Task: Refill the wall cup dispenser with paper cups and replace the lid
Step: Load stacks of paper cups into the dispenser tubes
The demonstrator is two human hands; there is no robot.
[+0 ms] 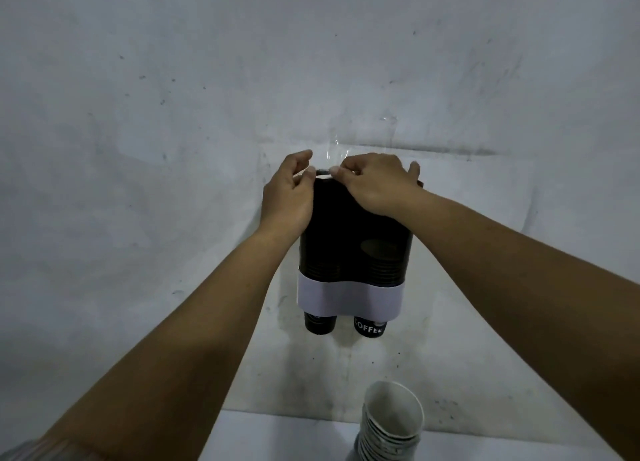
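**Dark dispenser, both hands at its top**

Dark, see-through plastic forms the dispenser (353,239), fixed to a scuffed pale wall (173,114), with a white band (349,296) across its lower front. Two black cups (320,323) poke out beneath the band, side by side; the right one reads "COFFEE".

The left hand (287,194) grips the dispenser's upper left corner, thumb and fingers curled together on the rim. The right hand (374,183) lies over the top right, fingers bent and pinched at the top edge, nearly touching the left. Between the two hands a thin dark edge shows at the top; whether this is the lid cannot be told.

Below, near the bottom of the view, a stack (391,426) of nested white-lined paper cups stands on a pale surface (277,440), well apart from the dispenser.
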